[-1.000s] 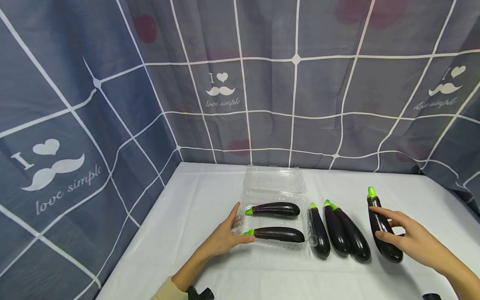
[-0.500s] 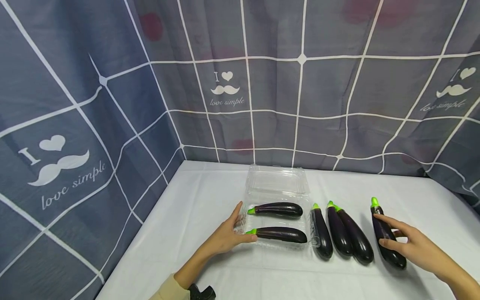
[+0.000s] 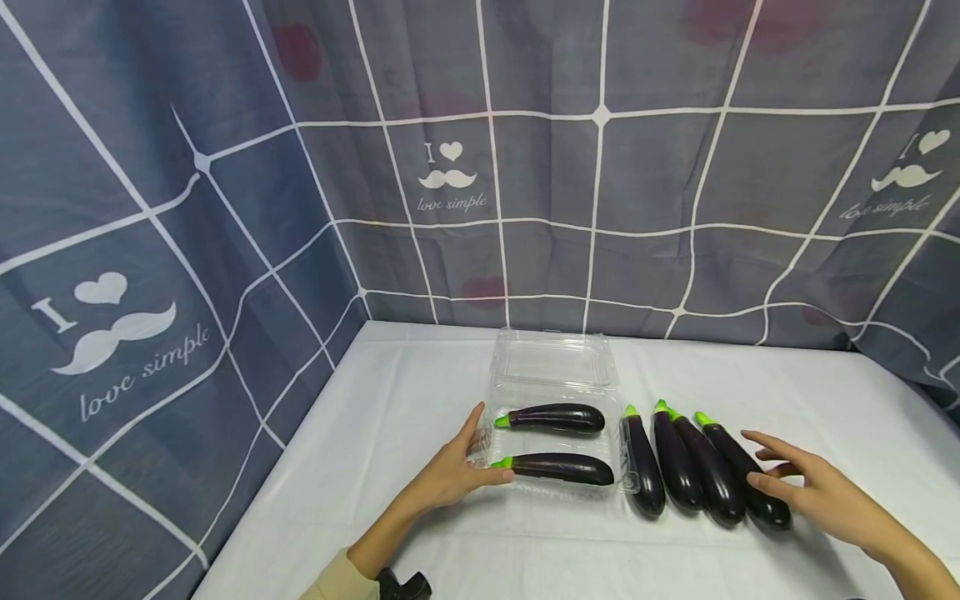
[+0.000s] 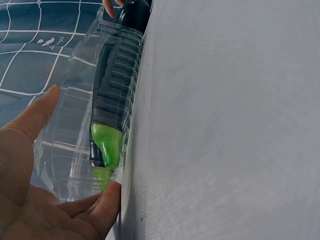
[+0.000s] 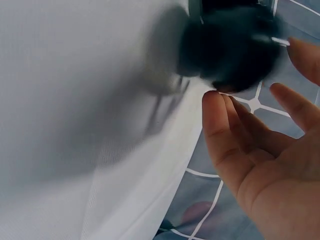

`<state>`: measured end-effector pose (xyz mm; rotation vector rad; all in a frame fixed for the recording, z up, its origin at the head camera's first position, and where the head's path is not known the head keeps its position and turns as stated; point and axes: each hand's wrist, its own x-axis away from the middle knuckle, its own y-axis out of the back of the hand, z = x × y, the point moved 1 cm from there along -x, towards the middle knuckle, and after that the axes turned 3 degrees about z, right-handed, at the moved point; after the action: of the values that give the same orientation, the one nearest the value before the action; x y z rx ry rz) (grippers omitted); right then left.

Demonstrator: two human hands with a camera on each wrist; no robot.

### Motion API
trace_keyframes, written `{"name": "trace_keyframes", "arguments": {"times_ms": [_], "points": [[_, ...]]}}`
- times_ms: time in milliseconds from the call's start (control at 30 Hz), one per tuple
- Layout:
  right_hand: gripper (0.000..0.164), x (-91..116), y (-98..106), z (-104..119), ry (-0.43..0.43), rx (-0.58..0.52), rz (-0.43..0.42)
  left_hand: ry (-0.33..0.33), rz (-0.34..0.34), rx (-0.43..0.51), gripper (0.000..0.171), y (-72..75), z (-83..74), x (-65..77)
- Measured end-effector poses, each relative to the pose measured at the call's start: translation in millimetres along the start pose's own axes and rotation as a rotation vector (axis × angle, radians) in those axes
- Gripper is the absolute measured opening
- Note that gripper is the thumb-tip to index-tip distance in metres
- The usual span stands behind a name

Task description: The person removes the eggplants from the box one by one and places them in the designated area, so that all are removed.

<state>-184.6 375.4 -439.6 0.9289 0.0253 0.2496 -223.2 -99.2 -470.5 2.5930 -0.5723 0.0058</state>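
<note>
An open clear plastic clamshell container [image 3: 551,360] lies on the white table, its lid folded back. Inside, one eggplant [image 3: 566,418] lies behind another eggplant [image 3: 568,469], both with green stem ends to the left. My left hand [image 3: 452,473] grips the container's left end between thumb and fingers; the left wrist view shows the fingertips on its clear wall [image 4: 57,145]. Right of the container several eggplants [image 3: 705,467] lie side by side, stems away from me. My right hand [image 3: 828,493] is just beside the rightmost eggplant [image 3: 738,465], fingers parted. That eggplant looks dark and blurred in the right wrist view.
A white cloth [image 3: 352,508] covers the table. Grey-blue checked curtains [image 3: 540,183] hang behind it and along the left side. A black strap piece [image 3: 405,585] shows near my left sleeve [image 3: 341,579].
My right hand has set the eggplant it held down against the right end of the row and loosened its fingers from it. My left hand stays at the container.
</note>
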Motion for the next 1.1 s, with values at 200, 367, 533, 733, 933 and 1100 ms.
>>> {"name": "trace_keyframes", "arguments": {"times_ms": [200, 367, 533, 733, 933, 1100], "points": [[0.055, 0.2, -3.0, -2.8, 0.015, 0.007, -0.026, -0.005, -0.003, -0.006, 0.116, 0.5, -1.3, -0.4], [0.048, 0.8, -7.4, -6.8, 0.032, 0.010, -0.033, -0.008, -0.005, -0.002, 0.116, 0.4, -0.3, -0.4], [0.045, 2.0, -9.1, -7.6, 0.058, 0.020, -0.052, -0.011, -0.005, 0.000, 0.116, 0.5, -0.4, -1.3], [0.045, 2.7, -9.8, -6.7, 0.041, 0.026, -0.048, -0.018, -0.005, 0.008, 0.116, 0.2, -0.2, -0.9], [0.048, 2.6, -8.7, -6.6, 0.006, 0.022, -0.008, -0.009, -0.001, 0.020, 0.116, -0.9, 1.2, -0.9], [0.049, 0.3, -8.3, -5.3, -0.006, 0.023, 0.002, -0.006, -0.007, 0.023, 0.116, -1.0, 0.3, -1.1]]}}
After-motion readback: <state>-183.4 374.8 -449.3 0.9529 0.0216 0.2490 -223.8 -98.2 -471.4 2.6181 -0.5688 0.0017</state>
